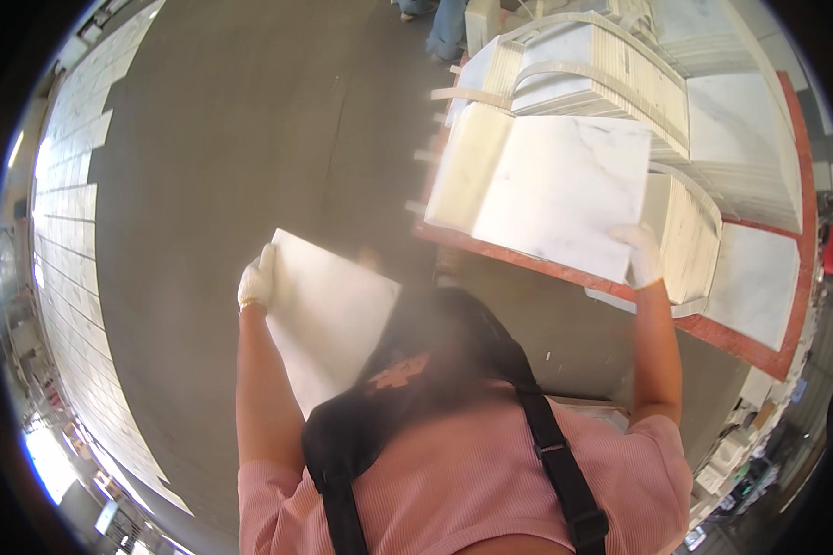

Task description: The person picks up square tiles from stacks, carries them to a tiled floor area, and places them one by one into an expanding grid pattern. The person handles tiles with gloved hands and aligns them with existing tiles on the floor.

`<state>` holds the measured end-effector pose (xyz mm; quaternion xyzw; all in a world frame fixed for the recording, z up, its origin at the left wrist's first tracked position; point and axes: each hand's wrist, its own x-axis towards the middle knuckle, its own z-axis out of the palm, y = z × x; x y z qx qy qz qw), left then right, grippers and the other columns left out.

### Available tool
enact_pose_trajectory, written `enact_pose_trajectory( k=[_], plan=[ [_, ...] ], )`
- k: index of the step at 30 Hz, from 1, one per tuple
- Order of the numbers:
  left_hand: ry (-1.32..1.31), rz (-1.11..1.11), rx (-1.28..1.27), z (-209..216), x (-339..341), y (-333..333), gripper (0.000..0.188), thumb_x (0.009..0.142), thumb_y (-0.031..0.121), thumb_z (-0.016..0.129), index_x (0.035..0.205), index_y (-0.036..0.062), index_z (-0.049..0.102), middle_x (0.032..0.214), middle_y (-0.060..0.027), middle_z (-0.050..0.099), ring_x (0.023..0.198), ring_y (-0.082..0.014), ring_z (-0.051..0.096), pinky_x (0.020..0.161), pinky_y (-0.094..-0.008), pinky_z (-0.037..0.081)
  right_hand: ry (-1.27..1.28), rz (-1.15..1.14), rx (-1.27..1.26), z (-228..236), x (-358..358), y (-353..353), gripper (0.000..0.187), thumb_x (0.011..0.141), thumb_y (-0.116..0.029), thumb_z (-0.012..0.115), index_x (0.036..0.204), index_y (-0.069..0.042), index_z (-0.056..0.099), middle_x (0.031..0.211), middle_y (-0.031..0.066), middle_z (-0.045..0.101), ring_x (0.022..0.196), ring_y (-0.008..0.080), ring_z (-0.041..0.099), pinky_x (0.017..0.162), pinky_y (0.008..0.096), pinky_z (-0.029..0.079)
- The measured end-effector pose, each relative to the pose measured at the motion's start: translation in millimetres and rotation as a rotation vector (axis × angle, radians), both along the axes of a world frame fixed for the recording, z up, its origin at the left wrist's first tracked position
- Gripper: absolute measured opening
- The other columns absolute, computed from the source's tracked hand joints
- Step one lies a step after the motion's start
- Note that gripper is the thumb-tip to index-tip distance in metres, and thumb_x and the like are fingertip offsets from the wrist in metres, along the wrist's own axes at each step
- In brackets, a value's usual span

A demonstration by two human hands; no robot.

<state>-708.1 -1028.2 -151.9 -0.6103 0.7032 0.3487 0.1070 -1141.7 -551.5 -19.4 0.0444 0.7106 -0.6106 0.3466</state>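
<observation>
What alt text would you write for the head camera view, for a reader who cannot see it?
A person holds a pale slab by its edge in the gloved left hand, while the gloved right hand touches a grey-veined white slab. Strapped bundles of slabs sit within a red frame; pale tiles line the left side of the grey floor.

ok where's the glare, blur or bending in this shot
Head view: glare washes out the far-left tiles; a hazy smear softens the black harness at lower centre; tile rows curve toward the dark round rim; soft shading crosses the slab in the left hand.
</observation>
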Motion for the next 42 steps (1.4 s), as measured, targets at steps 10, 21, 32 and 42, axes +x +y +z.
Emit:
enact_pose_trajectory(
  k=[10, 21, 32, 42],
  plan=[
    [-0.017, -0.066, 0.018, -23, -13, -8, 0.077, 0.096, 0.069, 0.041, 0.125, 0.0041, 0.071, 0.123, -0.0237, 0.07, 0.121, -0.0396, 0.062, 0.104, -0.0431, 0.044, 0.133, 0.061, 0.224, 29, -34, 23, 0.039, 0.078, -0.011, 0.068, 0.111, 0.009, 0.067, 0.099, 0.0146, 0.071, 0.091, 0.025, 0.07, 0.083, 0.0378, 0.058],
    [-0.012, -0.004, 0.048, -14, -10, -14, 0.078, 0.096, 0.07, 0.043, 0.126, 0.0028, 0.071, 0.121, -0.0206, 0.072, 0.116, -0.0354, 0.066, 0.103, -0.0411, 0.046, 0.11, 0.057, 0.265, -1, -43, 32, 0.032, 0.08, -0.01, 0.066, 0.105, 0.009, 0.07, 0.098, 0.0148, 0.072, 0.088, 0.0235, 0.069, 0.083, 0.0351, 0.055],
    [-0.011, -0.068, 0.041, -24, -17, -26, 0.077, 0.096, 0.069, 0.041, 0.123, 0.003, 0.072, 0.121, -0.0235, 0.071, 0.116, -0.0397, 0.064, 0.103, -0.0442, 0.045, 0.253, 0.341, 0.561, 2, -37, 13, 0.031, 0.079, -0.01, 0.072, 0.102, 0.01, 0.072, 0.092, 0.0149, 0.074, 0.085, 0.0224, 0.07, 0.078, 0.0346, 0.056],
    [0.039, -0.135, -0.021, -51, 26, -51, 0.071, 0.099, 0.066, 0.045, 0.122, 0.0043, 0.073, 0.12, -0.0199, 0.072, 0.115, -0.0332, 0.066, 0.1, -0.044, 0.047, 0.382, 0.459, 0.475, -68, -144, 30, 0.04, 0.088, -0.02, 0.073, 0.12, 0.005, 0.072, 0.117, 0.0129, 0.073, 0.107, 0.0245, 0.067, 0.1, 0.0356, 0.05]
  ],
)
